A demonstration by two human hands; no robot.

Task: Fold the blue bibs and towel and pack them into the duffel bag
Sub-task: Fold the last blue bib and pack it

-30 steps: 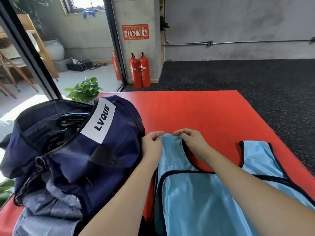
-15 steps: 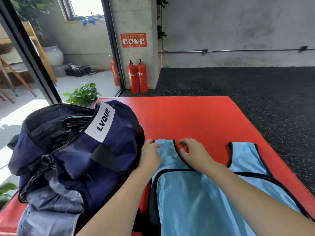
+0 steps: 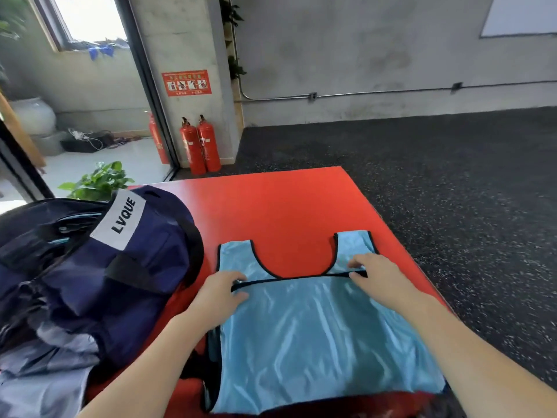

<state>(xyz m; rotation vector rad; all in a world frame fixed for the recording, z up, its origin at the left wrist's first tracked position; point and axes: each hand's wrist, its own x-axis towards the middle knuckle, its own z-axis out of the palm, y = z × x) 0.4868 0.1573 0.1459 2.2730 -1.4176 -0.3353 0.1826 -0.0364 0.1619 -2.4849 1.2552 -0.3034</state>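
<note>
A light blue bib (image 3: 316, 333) with black trim lies flat on the red table (image 3: 277, 212), its two shoulder straps pointing away from me. A black-trimmed edge runs across it just below the neck opening. My left hand (image 3: 221, 294) pinches the left end of that edge. At the right end, my right hand (image 3: 375, 274) pinches it too. The navy duffel bag (image 3: 99, 267), with a white LVQUE label, stands open at the left, close beside my left hand. Dark things and a bit of blue show inside it.
Grey-blue fabric (image 3: 45, 375) lies bunched at the bag's near end. Beyond the table are dark speckled floor (image 3: 452, 182), red fire extinguishers (image 3: 200, 146) against a pillar, and a potted plant (image 3: 96, 184) behind the bag.
Both hands were together at the bib's left shoulder strap. They have spread apart to the two ends of the black-trimmed edge, and the bib now lies flatter and squarer.
</note>
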